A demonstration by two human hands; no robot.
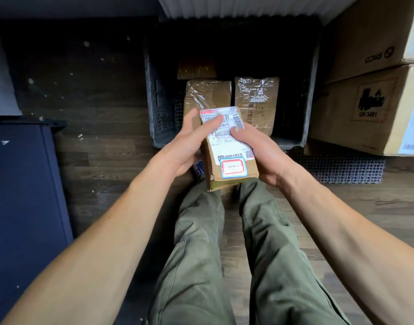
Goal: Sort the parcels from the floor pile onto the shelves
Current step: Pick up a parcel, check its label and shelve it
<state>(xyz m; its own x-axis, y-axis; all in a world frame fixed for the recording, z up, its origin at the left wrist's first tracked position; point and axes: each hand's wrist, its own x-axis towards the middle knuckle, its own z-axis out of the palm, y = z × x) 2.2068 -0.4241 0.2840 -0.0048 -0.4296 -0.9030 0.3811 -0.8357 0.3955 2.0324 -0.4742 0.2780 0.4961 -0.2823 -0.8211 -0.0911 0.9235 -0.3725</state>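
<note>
Parcel storeroom; dark plastic crate (pixel 155 109) on a wood-plank floor (pixel 102 160), taped brown parcels (pixel 257 99) inside; right of the crate, stacked shipping cartons (pixel 356 106), one stamped UN 3481, on a grid mat (pixel 342 168); left of the crate, a dark unit (pixel 25 184), perhaps a cabinet.

A grey perforated crate (pixel 158 113) sits on the dark plank floor (pixel 95 141). Right of it the upper carton (pixel 365 31), printed PICO upside down, is stacked on the lower carton (pixel 342 127), marked UN 3481, which rests on what looks like a black lattice mat (pixel 342 170). A dark blue cabinet (pixel 20 195) stands left.
</note>
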